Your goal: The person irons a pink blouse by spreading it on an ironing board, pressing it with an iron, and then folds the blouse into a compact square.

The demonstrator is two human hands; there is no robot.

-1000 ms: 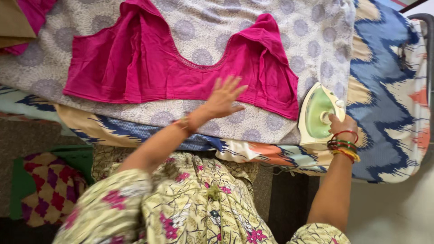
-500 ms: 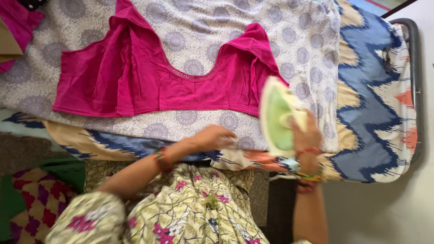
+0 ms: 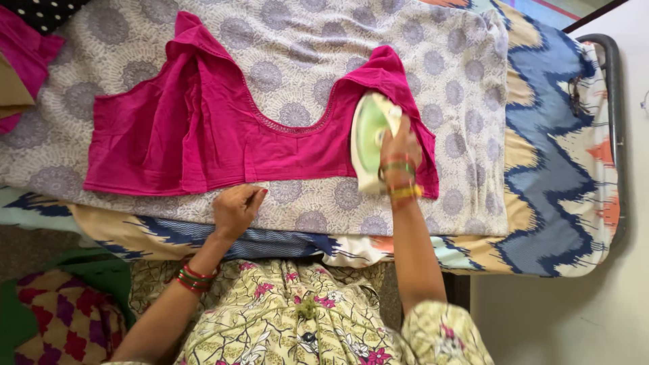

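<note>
A bright pink blouse (image 3: 203, 128) lies spread flat on a grey patterned sheet (image 3: 446, 81). My right hand (image 3: 400, 145) grips a white and green clothes iron (image 3: 370, 135), which rests on the blouse's right shoulder part. My left hand (image 3: 236, 208) sits at the blouse's near hem with its fingers curled, pinching or pressing the edge of the fabric. Bangles ring both wrists.
Under the sheet lies a blue, cream and orange zigzag cloth (image 3: 554, 169) over a bed with a dark metal rail (image 3: 612, 101). More pink cloth (image 3: 23, 47) sits at the far left. A checked cushion (image 3: 57, 324) lies low left.
My right hand has carried the iron from the bed's near edge up onto the blouse's right side. My left hand has drawn back from the blouse to its near hem.
</note>
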